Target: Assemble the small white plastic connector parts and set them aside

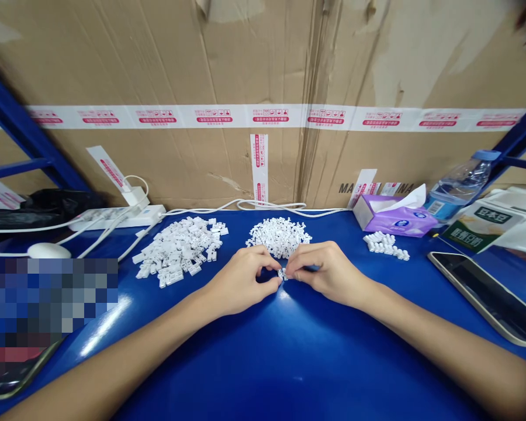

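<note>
Between my two hands, low over the blue table (263, 362), is a small white plastic piece (282, 273). My left hand (244, 278) pinches its left side between thumb and fingers. From the right, my right hand (322, 270) has its fingertips closed on the same piece, partly covering it. Just behind the hands lies a heap of tiny white plastic parts (278, 235). Left of it spreads a bigger heap of flat, blocky white plastic pieces (182, 248). A small group of white pieces (386, 245) lies in rows at the right.
A purple tissue box (394, 216), a plastic bottle (460, 181), a green and white carton (477, 222) and a phone (486, 295) occupy the right side. A white power strip (114, 216) with cables sits back left. Cardboard (179, 70) walls the rear edge.
</note>
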Available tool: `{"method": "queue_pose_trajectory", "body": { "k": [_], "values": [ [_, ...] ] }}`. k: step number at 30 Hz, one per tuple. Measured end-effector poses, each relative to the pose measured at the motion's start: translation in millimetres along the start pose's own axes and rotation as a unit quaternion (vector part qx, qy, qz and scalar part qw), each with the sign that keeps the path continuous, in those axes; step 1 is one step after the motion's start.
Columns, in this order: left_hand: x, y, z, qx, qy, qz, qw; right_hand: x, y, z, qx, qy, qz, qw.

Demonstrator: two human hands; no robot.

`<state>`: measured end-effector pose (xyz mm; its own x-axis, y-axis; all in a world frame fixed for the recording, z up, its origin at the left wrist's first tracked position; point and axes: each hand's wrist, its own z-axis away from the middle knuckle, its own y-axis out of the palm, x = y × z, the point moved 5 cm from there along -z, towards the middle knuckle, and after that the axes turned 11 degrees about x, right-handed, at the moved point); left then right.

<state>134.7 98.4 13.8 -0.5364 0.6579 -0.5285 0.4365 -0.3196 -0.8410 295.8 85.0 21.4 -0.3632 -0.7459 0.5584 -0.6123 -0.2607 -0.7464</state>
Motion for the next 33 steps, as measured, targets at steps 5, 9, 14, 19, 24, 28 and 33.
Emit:
{"method": "queue_pose_trajectory", "body": {
  "k": [5,9,14,19,24,28,33],
  "values": [
    [0,0.1,0,0.003,0.004,-0.002,1.0,2,0,0,0.013,-0.014,0.04,0.999],
    [0,0.1,0,0.005,0.004,-0.006,1.0,4,3,0,0.033,-0.014,0.06,0.998],
    [1,0.4,-1,0.002,0.004,-0.002,1.0,6,-1,0,0.03,0.004,0.066,0.997],
    [1,0.8,-1,0.007,0.004,-0.005,1.0,4,-6,3,0.017,0.041,0.08,0.996],
    [1,0.9,0,0.003,0.007,-0.003,1.0,8,-3,4,0.037,0.039,0.134,0.99],
    [0,0.9,0,0.004,0.012,-0.004,1.0,14,1,2,0.059,0.027,0.176,0.982],
    [-1,0.3,0,0.009,0.009,-0.007,1.0,21,6,-1,0.078,0.004,0.23,0.97]
  ]
}}
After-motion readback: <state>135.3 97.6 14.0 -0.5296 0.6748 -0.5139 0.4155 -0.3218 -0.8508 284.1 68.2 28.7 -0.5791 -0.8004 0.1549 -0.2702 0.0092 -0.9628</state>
